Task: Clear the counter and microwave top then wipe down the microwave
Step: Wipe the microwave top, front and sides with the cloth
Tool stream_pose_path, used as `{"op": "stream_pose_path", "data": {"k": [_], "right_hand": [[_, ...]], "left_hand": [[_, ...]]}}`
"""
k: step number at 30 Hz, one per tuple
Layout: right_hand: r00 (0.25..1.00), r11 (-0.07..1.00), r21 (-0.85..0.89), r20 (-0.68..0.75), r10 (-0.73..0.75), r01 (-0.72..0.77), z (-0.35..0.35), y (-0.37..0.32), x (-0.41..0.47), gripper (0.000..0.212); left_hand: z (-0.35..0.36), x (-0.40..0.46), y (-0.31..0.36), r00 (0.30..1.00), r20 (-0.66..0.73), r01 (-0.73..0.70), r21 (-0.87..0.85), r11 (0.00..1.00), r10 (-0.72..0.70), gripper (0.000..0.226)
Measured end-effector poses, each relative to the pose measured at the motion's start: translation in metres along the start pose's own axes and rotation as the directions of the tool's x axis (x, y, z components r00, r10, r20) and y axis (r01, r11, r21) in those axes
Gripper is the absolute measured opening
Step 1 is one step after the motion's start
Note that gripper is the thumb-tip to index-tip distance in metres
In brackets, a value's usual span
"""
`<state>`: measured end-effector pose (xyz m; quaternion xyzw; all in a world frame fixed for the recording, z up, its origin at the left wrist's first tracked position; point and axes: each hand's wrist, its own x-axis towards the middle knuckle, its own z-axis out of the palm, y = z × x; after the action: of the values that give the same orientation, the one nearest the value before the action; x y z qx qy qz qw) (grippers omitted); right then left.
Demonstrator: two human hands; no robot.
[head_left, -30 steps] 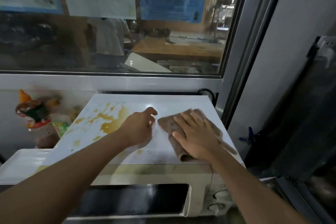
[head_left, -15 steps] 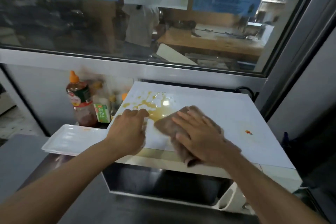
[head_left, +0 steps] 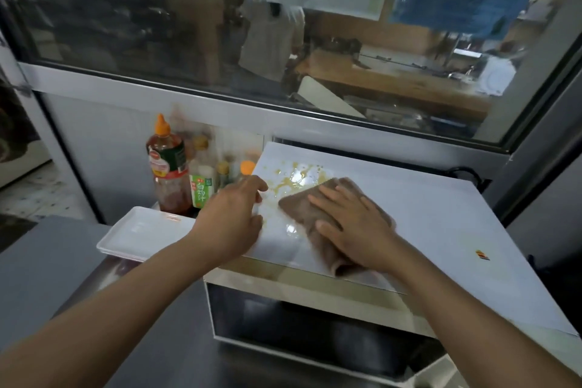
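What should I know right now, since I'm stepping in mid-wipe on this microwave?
Right hand presses flat on the brown cloth atop the microwave.
Left hand rests at the top's left edge, holding nothing.
Done: the top holds nothing but the cloth.
Left: yellow sauce spill beyond the cloth; white tray and sauce bottles remain on the counter at left.

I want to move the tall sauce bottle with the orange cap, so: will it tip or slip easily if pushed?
The sauce bottle is tall and narrow, so a push near its cap would probably tip it. It looks only partly full, so likely moderately light. Its surface may be slick; other bottles crowd beside it.
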<state>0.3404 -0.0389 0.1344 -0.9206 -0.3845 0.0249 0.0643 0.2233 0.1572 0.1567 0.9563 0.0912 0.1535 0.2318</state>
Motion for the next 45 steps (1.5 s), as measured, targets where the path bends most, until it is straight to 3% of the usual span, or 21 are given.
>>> {"op": "stream_pose_path", "data": {"k": [5,10,13,16,18,20,27,30,35,40,45], "right_hand": [[0.983,0.985,-0.033,-0.079,0.166,-0.169,0.003,0.006,0.073,0.051],[0.997,0.996,-0.058,-0.017,-0.075,0.074,0.009,-0.034,0.073,0.053],[0.986,0.986,-0.021,0.025,-0.167,0.168,0.008,-0.031,0.054,0.068],[0.998,0.998,-0.028,-0.043,-0.050,0.049,0.004,-0.006,0.074,0.075],[0.997,0.998,-0.043,-0.062,0.049,-0.052,0.003,0.000,0.101,0.061],[0.996,0.997,-0.049,-0.060,0.060,-0.063,0.005,-0.013,0.123,0.052],[0.957,0.959,-0.043,-0.060,-0.284,0.282,0.023,-0.053,0.086,0.058],[0.976,0.979,-0.012,-0.084,-0.203,0.203,0.016,-0.036,0.109,0.061],[0.994,0.997,-0.040,-0.084,-0.066,0.063,0.013,-0.040,0.162,0.040],[0.989,0.989,0.010,0.013,-0.150,0.150,0.012,-0.071,0.122,0.041],[0.953,0.954,-0.015,-0.040,-0.301,0.301,0.017,-0.112,0.051,0.046]], "left_hand": [[0.001,0.007,-0.016,0.999,0.015,0.043,0.020,0.999,-0.044,0.038],[-0.003,0.006,-0.025,0.998,0.065,-0.009,0.018,1.000,0.008,0.041],[-0.006,0.004,-0.031,0.996,0.084,-0.040,-0.032,0.999,0.042,0.042],[-0.009,0.000,-0.038,0.997,0.063,-0.031,-0.094,0.995,0.037,0.048],[-0.009,-0.001,-0.041,0.998,0.052,-0.016,-0.120,0.993,0.022,0.052],[-0.010,-0.002,-0.043,0.998,0.055,-0.002,-0.143,0.990,0.010,0.054],[-0.018,-0.004,-0.046,0.999,0.025,-0.041,-0.201,0.979,0.047,0.049],[-0.019,-0.002,-0.051,0.999,0.023,-0.032,-0.200,0.979,0.037,0.051],[-0.017,-0.002,-0.061,0.999,0.033,0.009,-0.197,0.980,-0.002,0.051],[-0.019,-0.011,-0.063,0.999,0.005,-0.035,-0.213,0.976,0.037,0.052],[-0.021,-0.022,-0.065,0.991,-0.088,-0.114,-0.220,0.969,0.097,0.040]]}}
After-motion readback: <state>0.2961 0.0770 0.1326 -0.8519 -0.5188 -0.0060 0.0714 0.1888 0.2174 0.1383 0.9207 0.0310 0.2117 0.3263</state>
